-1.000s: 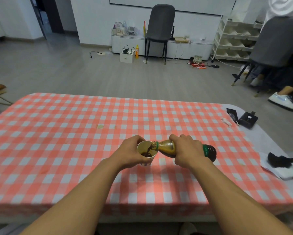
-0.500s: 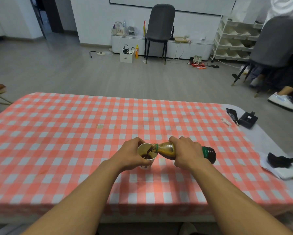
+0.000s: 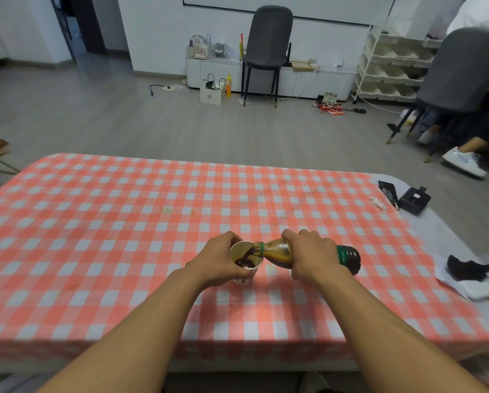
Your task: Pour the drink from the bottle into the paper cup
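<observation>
On the checked tablecloth (image 3: 124,251) we list, from the left: our left hand (image 3: 219,263), fingers curled around the paper cup (image 3: 246,265), which stands near the table's front edge, part-filled with dark drink. Next, the bottle (image 3: 277,252), tipped sideways with its mouth over the cup's rim, pouring. Our right hand (image 3: 314,258) is wrapped tightly around its middle.

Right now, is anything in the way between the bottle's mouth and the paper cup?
Nothing visible. The bottle, tipped on its side in the right hand, has its neck at the rim of the paper cup, which the left hand holds. Dark drink streams straight in.
</observation>
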